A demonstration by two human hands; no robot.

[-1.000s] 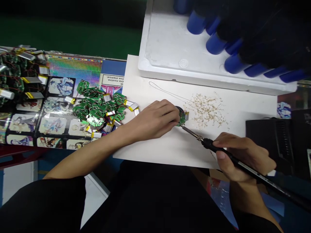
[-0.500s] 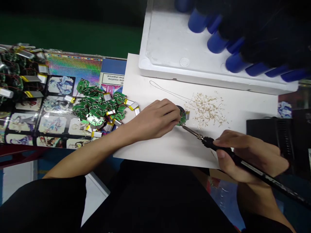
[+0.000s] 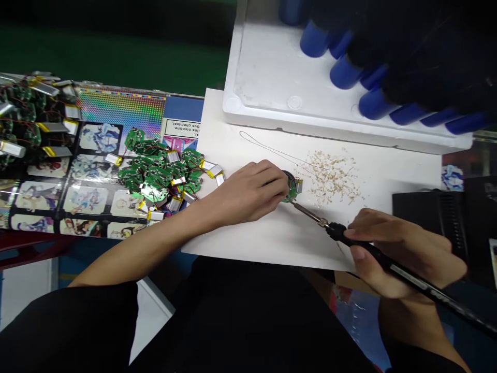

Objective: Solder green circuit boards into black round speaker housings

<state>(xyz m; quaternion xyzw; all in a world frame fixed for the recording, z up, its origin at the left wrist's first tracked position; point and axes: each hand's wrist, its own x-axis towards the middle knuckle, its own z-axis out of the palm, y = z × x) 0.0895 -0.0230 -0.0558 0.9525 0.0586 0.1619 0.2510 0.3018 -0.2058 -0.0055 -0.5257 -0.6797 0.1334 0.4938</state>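
Two heaps of circuit boards with battery cells (image 3: 157, 168), left of the white sheet (image 3: 233, 239). One left hand (image 3: 256, 191), mid-sheet, fingers closed on one green circuit board (image 3: 291, 194), also mid-sheet. One soldering iron (image 3: 407, 276), sheet's right half: long axis diagonal, tip pointing up-left at the board. One right hand (image 3: 404, 251), sheet's lower right, fingers round the handle.

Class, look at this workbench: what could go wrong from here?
1. The soldering iron in the right hand points close to the left hand; a slip might burn its fingers.
2. A small battery sits near the tip; stray heat could damage it.
3. Loose scraps beside the circuit board might get caught in it.
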